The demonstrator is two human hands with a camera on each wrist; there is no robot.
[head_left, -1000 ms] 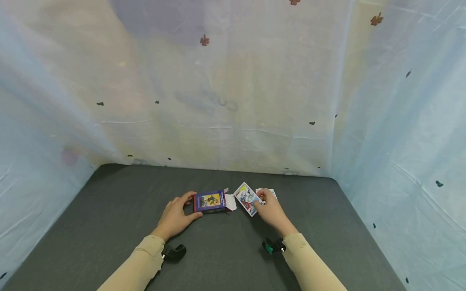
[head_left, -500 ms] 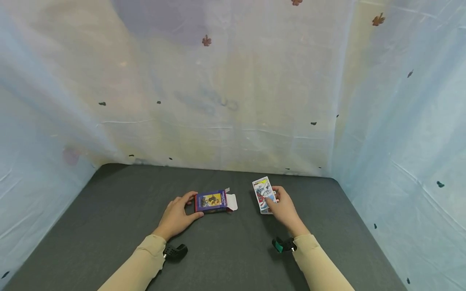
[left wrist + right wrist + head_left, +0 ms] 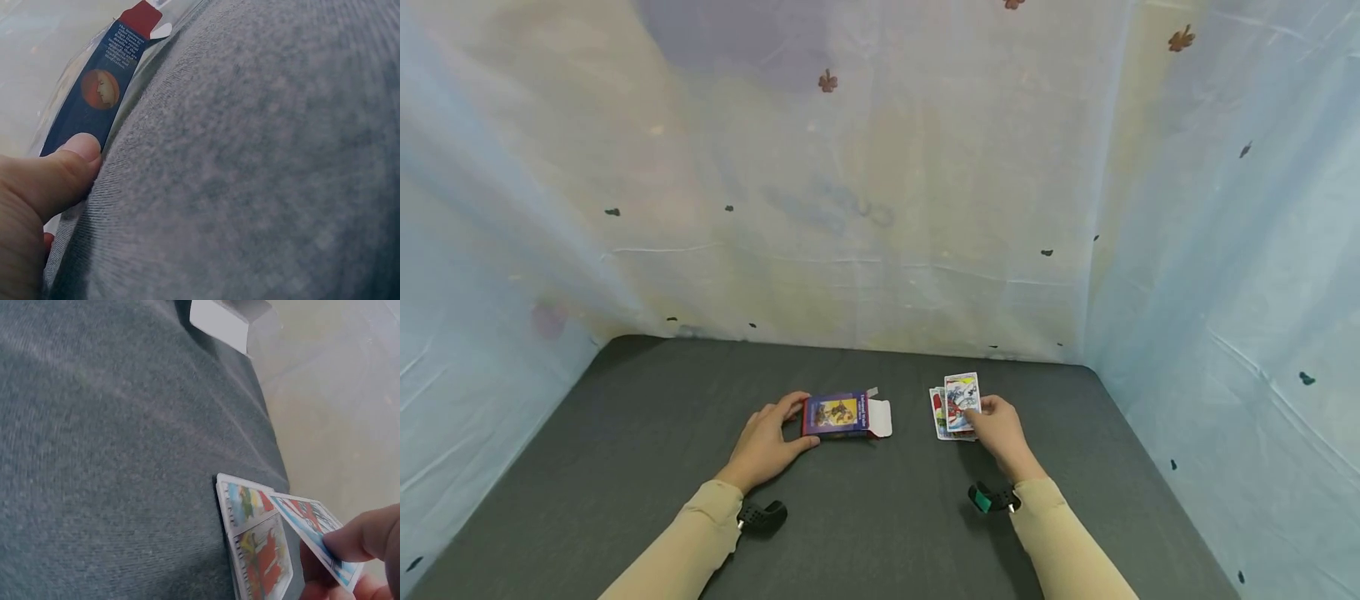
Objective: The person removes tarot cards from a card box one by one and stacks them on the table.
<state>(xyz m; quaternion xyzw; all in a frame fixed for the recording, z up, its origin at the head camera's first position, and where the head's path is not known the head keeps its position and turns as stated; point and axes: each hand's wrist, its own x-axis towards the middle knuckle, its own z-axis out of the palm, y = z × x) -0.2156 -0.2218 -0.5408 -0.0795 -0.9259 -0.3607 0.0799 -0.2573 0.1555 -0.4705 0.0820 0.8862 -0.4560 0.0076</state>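
A blue and purple card box (image 3: 835, 413) with a yellow picture lies on the dark table, its white end flap open toward the right. My left hand (image 3: 765, 444) holds its left end between thumb and fingers. In the left wrist view the thumb (image 3: 78, 156) presses the printed side of the box (image 3: 100, 87). Off to the right, my right hand (image 3: 1004, 435) pinches a colourful picture card (image 3: 962, 397) by its lower right side. That card is over a small pile of cards (image 3: 937, 414). The right wrist view shows the card (image 3: 306, 515) tilted above the pile (image 3: 262, 556).
A dark grey cloth covers the table (image 3: 880, 517). Pale curtain sheets (image 3: 880, 208) with small leaf marks stand behind it and along both sides. The box's white flap (image 3: 219, 324) shows at the top of the right wrist view.
My right hand has carried the card rightward from beside the box to over the card pile, turning it more upright. My left hand stays on the box.
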